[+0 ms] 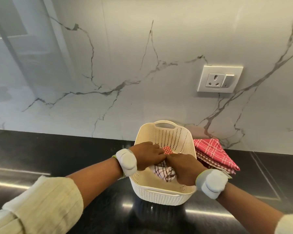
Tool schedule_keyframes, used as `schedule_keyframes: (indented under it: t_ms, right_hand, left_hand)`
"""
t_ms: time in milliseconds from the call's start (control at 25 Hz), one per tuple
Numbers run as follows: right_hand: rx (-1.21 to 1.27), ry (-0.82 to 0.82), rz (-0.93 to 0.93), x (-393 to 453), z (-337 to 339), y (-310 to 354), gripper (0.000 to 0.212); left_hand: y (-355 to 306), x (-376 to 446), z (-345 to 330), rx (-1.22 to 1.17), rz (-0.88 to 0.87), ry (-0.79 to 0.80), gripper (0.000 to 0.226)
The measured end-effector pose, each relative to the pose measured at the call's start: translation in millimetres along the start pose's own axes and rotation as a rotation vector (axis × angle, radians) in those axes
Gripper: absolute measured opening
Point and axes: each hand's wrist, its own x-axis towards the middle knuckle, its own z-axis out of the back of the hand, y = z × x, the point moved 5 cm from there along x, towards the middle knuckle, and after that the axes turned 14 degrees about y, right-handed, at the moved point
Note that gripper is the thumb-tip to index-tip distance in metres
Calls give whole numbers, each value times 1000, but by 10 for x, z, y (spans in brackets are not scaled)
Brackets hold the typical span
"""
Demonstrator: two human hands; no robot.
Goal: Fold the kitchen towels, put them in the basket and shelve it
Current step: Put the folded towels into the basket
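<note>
1. Cream sleeves [41, 205] sit nearest the camera, with grey wristbands [126, 162] further along both forearms.
2. Both hands reach down into the basket [159, 195]: the left hand [146, 155] lies over a red checked towel [167, 150], and the right hand [183, 168] presses on a white checked towel [162, 171]. Whether their fingers pinch the cloth cannot be told.
3. Cream and perforated, the basket stands on the black counter [57, 154].
4. At 3 o'clock of the basket, touching it, lies a stack of folded red towels [215, 154].
5. At 1 o'clock, a wall socket [220, 79] sits in the marble backsplash [108, 65].
</note>
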Motion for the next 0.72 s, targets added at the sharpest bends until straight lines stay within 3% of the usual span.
schedule_keyframes:
  t_ms: [200, 360, 480, 600, 720]
  right_hand:
    - [-133, 121, 19, 127, -115, 158, 47]
    - [-121, 234, 30, 175, -260, 173, 37]
    - [-7, 421, 8, 151, -369, 128, 31]
    - [20, 364, 32, 161, -308, 158, 28]
    - [-148, 223, 5, 172, -242, 161, 21]
  left_hand:
    - [-51, 127, -328, 100, -3, 197, 21]
    - [25, 155, -500, -174, 150, 409, 19]
    - [30, 137, -489, -208, 112, 368, 10]
    - [8, 167, -463, -81, 25, 304, 37]
    - [29, 198, -516, -7, 24, 323, 56]
